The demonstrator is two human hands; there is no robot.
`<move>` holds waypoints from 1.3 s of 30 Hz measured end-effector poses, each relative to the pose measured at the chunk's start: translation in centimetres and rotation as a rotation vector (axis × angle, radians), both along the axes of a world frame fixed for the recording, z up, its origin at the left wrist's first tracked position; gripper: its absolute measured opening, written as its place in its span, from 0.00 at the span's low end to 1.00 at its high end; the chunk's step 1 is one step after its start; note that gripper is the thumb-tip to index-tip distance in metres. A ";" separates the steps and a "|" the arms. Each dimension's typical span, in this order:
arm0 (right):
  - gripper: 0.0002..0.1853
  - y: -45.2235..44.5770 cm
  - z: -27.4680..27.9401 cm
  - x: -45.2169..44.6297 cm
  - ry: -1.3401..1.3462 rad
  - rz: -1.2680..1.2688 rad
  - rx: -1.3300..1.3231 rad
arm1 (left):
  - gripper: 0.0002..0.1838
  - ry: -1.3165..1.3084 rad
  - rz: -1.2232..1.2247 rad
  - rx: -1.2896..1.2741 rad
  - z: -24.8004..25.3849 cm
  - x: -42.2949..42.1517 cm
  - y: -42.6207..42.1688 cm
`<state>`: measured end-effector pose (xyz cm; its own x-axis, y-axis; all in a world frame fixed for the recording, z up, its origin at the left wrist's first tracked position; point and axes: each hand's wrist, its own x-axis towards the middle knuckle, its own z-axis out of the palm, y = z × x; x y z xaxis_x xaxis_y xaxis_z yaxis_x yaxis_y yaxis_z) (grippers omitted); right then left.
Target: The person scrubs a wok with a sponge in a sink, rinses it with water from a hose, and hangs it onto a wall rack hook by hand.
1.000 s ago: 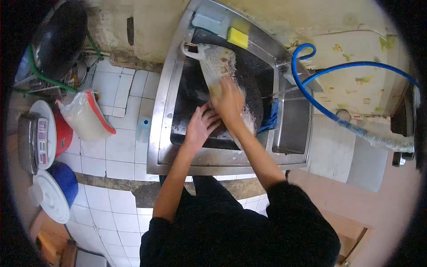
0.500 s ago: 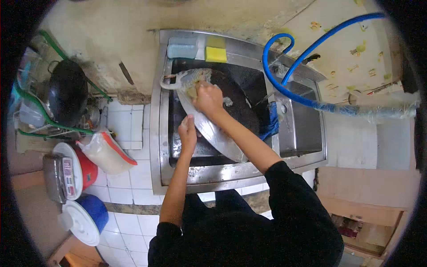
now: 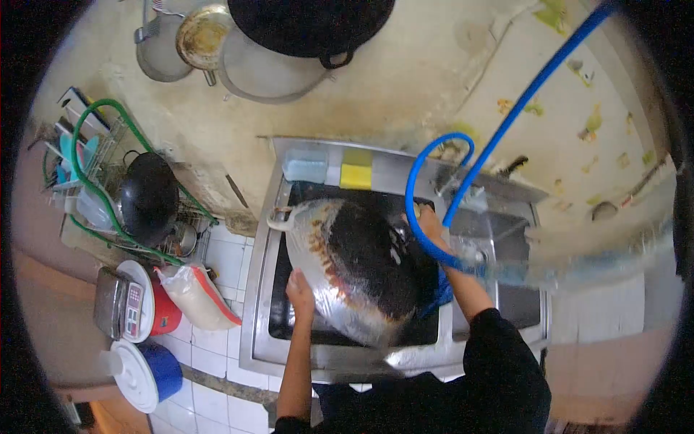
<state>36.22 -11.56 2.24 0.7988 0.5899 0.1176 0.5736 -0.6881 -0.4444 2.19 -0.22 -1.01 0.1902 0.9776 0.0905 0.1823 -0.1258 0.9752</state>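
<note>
A large metal wok (image 3: pixel 307 242) stands tilted in the sink basin, its underside turned up and its middle covered with thick black soot. A loop handle (image 3: pixel 278 219) sticks out at its upper left. My left hand (image 3: pixel 300 293) is closed on the wok's left edge. At the far right side of the wok, my right hand (image 3: pixel 431 226) is closed on a small pale scouring pad, mostly hidden by the fingers. The blue hose passes partly in front of this hand.
The blue hose (image 3: pixel 524 94) loops over the sink (image 3: pixel 253 347). A yellow sponge (image 3: pixel 356 176) and a clear tub (image 3: pixel 305 168) sit on the back ledge. Blue cloth (image 3: pixel 442 291) lies at the divider. Left are a dish rack with a black wok (image 3: pixel 150 197) and a rice bag (image 3: pixel 199 296).
My right hand has moved from the wok's upper left to its far right side. The wok has turned to show more of its sooty underside. The view has tilted up toward the wall.
</note>
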 end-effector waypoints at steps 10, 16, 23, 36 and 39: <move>0.39 7.3 -2.3 10.4 -0.433 0.413 -0.148 | 0.20 0.222 0.122 0.123 2.2 0.6 -0.9; 0.38 2.3 -2.8 8.4 -0.116 0.385 -0.032 | 0.13 0.368 0.163 0.345 4.1 1.6 -1.8; 0.25 5.0 -6.1 9.6 -0.242 0.328 0.023 | 0.22 0.503 0.157 0.496 6.8 2.8 -5.0; 0.16 0.2 -6.8 2.0 0.538 0.072 0.567 | 0.23 -0.134 -0.587 -0.225 1.4 17.5 -8.5; 0.22 -0.1 -6.2 -3.8 0.376 -0.188 0.528 | 0.30 -0.564 -0.860 -0.716 -3.4 24.9 -9.5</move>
